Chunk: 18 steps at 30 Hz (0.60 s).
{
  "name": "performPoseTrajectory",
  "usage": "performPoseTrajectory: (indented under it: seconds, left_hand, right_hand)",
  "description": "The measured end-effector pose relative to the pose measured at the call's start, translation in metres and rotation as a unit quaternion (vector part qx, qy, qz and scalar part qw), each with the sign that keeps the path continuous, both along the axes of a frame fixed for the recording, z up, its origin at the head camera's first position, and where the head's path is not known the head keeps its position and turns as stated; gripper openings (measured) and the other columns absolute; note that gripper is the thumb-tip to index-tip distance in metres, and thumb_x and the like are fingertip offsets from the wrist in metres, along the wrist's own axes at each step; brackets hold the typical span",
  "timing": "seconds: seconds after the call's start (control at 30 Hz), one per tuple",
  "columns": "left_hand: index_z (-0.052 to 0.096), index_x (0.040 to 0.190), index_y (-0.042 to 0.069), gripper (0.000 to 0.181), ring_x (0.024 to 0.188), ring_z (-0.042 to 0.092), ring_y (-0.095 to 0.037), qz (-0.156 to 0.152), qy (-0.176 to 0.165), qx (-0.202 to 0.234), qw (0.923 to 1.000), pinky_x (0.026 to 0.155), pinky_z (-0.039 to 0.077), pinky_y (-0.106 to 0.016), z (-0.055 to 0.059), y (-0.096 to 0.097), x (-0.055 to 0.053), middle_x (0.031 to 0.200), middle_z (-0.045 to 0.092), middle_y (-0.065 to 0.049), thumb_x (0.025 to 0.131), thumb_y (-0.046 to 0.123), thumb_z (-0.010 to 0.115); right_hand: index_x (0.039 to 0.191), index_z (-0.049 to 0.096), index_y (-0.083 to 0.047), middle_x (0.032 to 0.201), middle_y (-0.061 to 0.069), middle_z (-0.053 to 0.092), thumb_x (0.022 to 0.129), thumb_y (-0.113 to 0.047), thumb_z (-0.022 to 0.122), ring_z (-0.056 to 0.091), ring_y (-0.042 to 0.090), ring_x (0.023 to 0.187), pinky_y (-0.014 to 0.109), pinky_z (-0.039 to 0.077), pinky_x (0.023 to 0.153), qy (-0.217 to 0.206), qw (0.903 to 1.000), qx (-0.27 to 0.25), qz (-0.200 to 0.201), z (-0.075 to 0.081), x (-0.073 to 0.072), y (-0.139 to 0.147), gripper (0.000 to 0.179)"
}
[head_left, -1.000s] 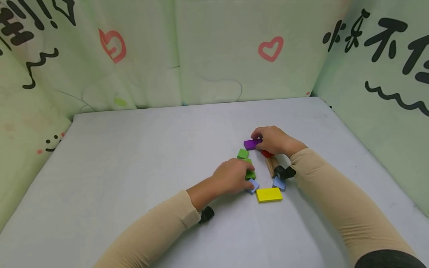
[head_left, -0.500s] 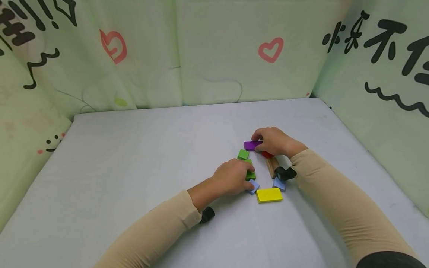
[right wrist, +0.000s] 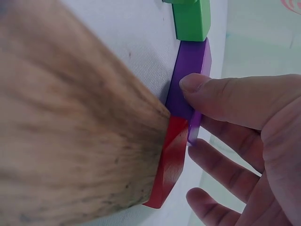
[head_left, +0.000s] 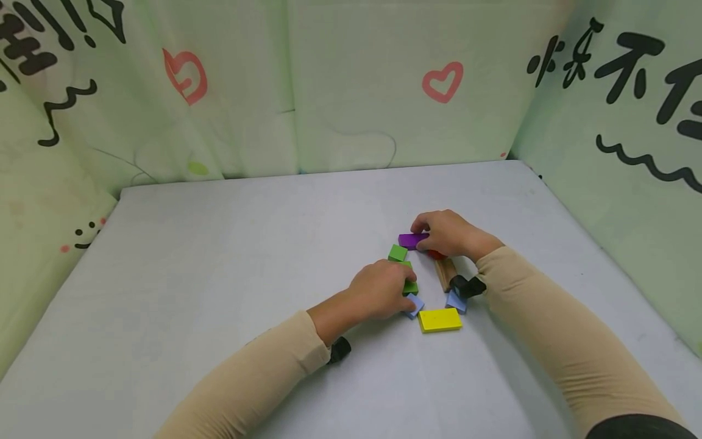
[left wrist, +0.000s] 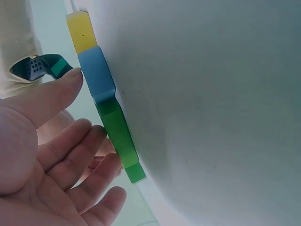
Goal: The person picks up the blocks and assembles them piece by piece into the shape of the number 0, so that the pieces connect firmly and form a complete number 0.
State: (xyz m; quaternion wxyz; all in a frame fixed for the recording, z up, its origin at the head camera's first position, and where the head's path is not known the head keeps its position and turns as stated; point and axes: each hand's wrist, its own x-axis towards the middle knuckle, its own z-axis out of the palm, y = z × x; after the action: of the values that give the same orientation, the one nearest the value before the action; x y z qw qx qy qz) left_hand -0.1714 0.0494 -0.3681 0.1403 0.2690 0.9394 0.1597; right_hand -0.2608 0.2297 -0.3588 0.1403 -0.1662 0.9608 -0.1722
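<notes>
A ring of blocks lies on the table. My right hand (head_left: pixel 452 233) pinches a purple block (head_left: pixel 408 241) at the ring's far end, the thumb on its inner side and fingers behind it, as the right wrist view shows. A red block (right wrist: pixel 168 165) adjoins it, partly under that hand in the head view. My left hand (head_left: pixel 378 289) rests along the ring's left side. Its thumb touches a light blue block (left wrist: pixel 97 73), and loosely bent fingers lie against a green block (left wrist: pixel 121 134). A smaller green block (head_left: pixel 397 252) sits between the green and purple ones.
A yellow block (head_left: pixel 440 321) forms the near end of the ring. On the right side are a wooden block (head_left: pixel 444 274) and another light blue block (head_left: pixel 455 301), close to the right wrist camera (head_left: pixel 467 286). Printed cloth (head_left: pixel 351 79) hangs behind the white table (head_left: pixel 219 274).
The purple block has been nudged slightly toward me and straightened by the right hand. The left hand and the other blocks stay in place.
</notes>
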Motion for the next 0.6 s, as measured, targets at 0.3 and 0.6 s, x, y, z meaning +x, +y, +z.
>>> performPoseTrajectory:
  seconds: [0.3,0.6]
  left_hand:
    - [0.068,0.13,0.017,0.05,0.095,0.054,-0.012,0.0,0.0,-0.003,1.0,0.081,0.048,-0.024,0.0009,0.0008,0.0004,0.112,0.068,0.007,0.086,0.036,0.081]
    - [0.068,0.13,0.017,0.05,0.097,0.054,-0.013,0.0,0.002,-0.006,1.0,0.081,0.048,-0.024,0.0014,0.0006,0.0001,0.111,0.068,0.007,0.086,0.037,0.081]
  right_hand:
    - [0.123,0.063,0.0,0.121,0.02,0.065,0.092,-0.007,0.069,0.058,0.035,0.107,0.053,0.045,0.101,0.002,1.0,-0.001,0.003,0.0,0.0012,-0.0002,0.033]
    - [0.129,0.06,0.0,0.125,0.023,0.062,0.092,-0.008,0.069,0.057,0.037,0.112,0.053,0.044,0.102,0.001,1.0,-0.001,0.005,-0.0005,0.0013,0.0,0.04]
